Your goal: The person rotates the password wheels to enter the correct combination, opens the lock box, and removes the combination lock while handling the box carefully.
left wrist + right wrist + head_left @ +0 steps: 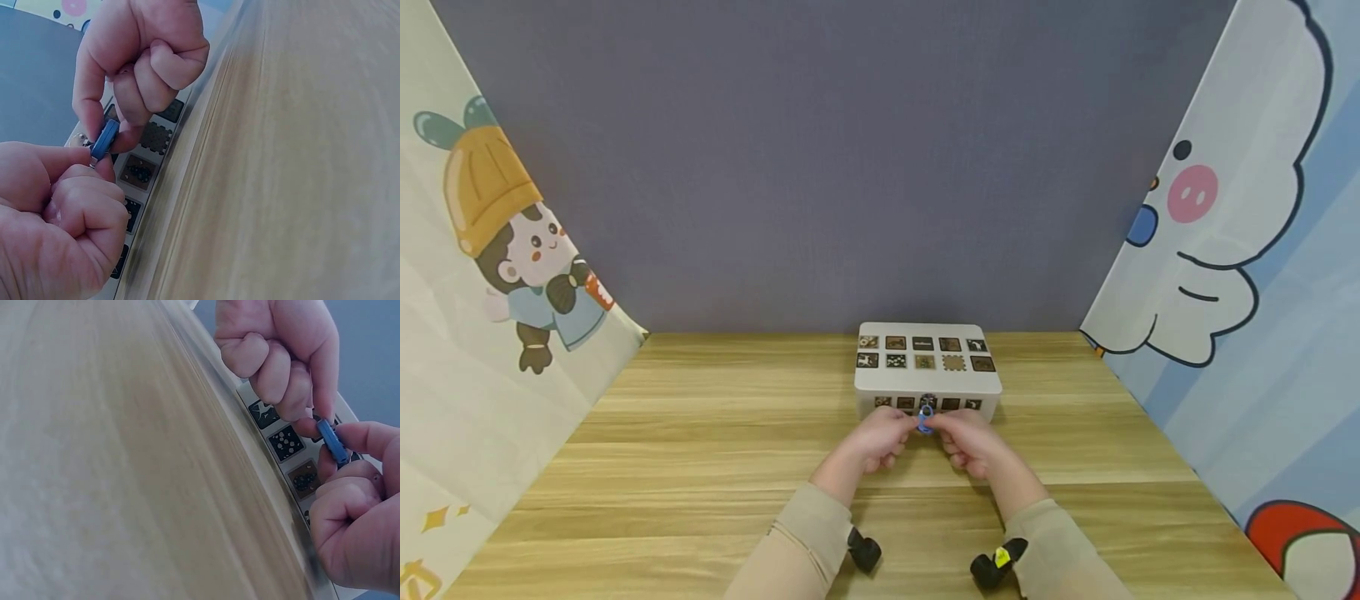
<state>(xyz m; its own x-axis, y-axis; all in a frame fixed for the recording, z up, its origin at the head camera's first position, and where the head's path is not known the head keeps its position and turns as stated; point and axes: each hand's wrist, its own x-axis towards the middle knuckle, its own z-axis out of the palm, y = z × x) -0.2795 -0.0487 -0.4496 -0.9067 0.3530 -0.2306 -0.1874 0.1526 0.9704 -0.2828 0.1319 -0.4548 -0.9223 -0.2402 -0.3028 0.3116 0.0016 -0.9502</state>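
A small blue padlock [926, 426] is at the metal latch [928, 400] on the front of a white box [925, 382] with small printed pictures. My left hand [878, 437] pinches the padlock from the left between thumb and index finger, its other fingers curled in. From the right, my right hand [972, 442] pinches it too. In the left wrist view, the blue padlock body [106, 139] lies between the fingertips of both hands. The right wrist view shows the padlock [332, 441] edge-on. Fingers partly hide its shackle and the latch.
The box stands shut near the back of a wood-grain table [715, 467], close to a grey panel [850, 167]. Cartoon-printed sheets [445, 317] flank the table at left and right. A small black device [864, 551] is strapped at each sleeve.
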